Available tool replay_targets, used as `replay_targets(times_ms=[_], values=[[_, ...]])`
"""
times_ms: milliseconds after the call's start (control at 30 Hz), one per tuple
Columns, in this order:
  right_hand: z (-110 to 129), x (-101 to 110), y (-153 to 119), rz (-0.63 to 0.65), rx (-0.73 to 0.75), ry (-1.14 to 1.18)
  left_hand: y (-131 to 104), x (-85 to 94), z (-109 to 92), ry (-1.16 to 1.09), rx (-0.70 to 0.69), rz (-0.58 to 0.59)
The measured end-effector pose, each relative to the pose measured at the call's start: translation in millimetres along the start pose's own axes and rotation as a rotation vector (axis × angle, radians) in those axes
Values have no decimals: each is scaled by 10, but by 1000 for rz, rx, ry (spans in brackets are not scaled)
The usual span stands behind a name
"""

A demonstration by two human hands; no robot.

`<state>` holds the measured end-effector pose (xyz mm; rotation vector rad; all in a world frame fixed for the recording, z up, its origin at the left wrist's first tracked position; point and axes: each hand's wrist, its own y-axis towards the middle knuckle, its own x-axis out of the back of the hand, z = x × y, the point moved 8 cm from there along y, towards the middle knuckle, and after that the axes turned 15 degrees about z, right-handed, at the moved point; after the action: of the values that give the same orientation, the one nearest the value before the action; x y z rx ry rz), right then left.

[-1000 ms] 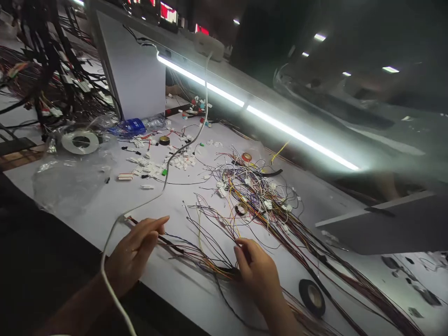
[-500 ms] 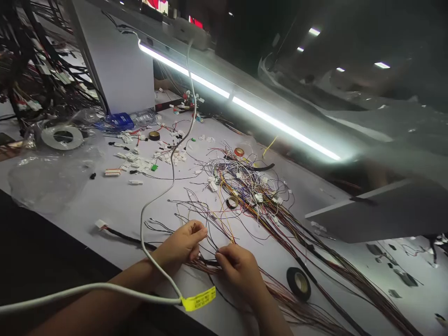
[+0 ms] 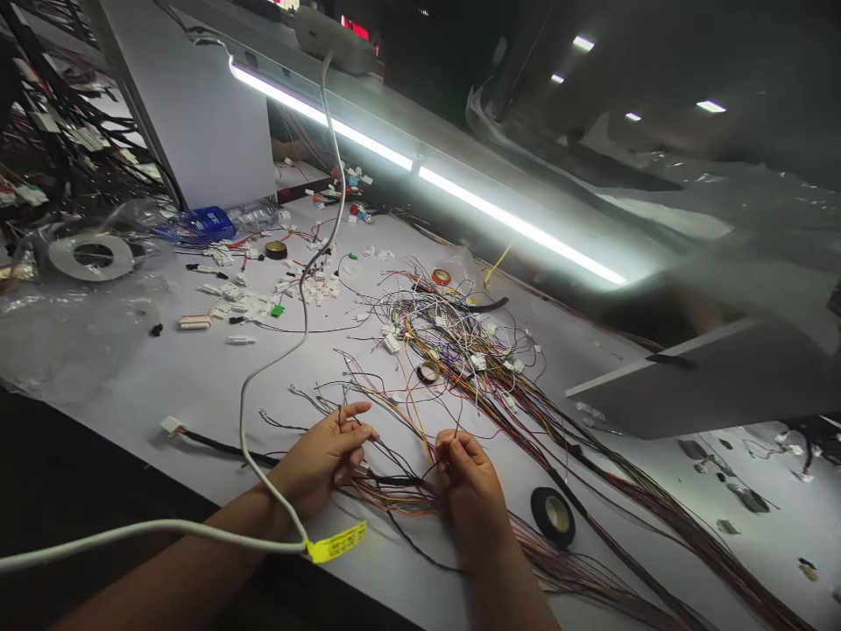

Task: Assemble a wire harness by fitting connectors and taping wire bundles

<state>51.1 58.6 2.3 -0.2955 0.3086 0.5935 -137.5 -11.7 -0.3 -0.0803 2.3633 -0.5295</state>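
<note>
My left hand is above the near part of the table, its fingers curled and the index finger extended. A thin dark wire shows between its fingers. To its right, my right hand pinches a thin wire between thumb and fingertips, one end sticking up. Under and between both hands runs a bundle of thin wires, partly in black sleeving. Loose ends with small metal terminals fan out beyond my left hand. A white connector on a black-sleeved cable lies to the left.
A white cord with a yellow tag hangs across the front. Black tape lies right of my hands. Behind are a tangled harness, loose white connectors, a clear plastic bag and a lit tube lamp.
My hands have moved farther apart, the left one leftward and the right one rightward. My right hand now holds a wire end upright. The whole view has shifted slightly.
</note>
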Motion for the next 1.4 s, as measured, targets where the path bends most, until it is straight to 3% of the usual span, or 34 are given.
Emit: replay_targets(times_ms=[100, 233, 333, 433, 533, 600, 700, 767, 867, 1033, 1100, 1267, 1400], values=[[131, -218, 11, 124, 81, -200, -45, 34, -57, 8, -21, -64], [132, -693, 162, 253, 59, -569, -147, 92, -303, 239, -122, -2], [93, -1093, 367, 305, 99, -832, -287, 325, -620, 467, -270, -92], [-9, -1455, 575, 366, 134, -938, -390, 587, -811, 470, -263, -137], [-184, -1769, 741, 469, 85, -907, -461, 798, -892, 261, -217, -121], [-356, -1932, 832, 550, -51, -772, -500, 903, -933, 165, -219, -108], [-592, -2112, 932, 609, -310, -431, -529, 1037, -980, 187, -229, -110], [-645, -2208, 998, 621, -389, -298, -534, 1119, -1004, 277, -214, -136], [-544, -2278, 1149, 605, -285, -420, -520, 1204, -1037, 311, -189, -143], [-341, -2308, 1302, 561, -42, -704, -486, 1259, -1072, 7, -219, -87], [-281, -2302, 1331, 551, 35, -769, -468, 1257, -1084, -14, -231, -86], [-154, -2087, 1495, 421, 159, -745, -372, 1269, -1288, 304, -342, -202], [-86, -1757, 1717, 287, 180, -656, -379, 1448, -1738, 708, -466, -466]])
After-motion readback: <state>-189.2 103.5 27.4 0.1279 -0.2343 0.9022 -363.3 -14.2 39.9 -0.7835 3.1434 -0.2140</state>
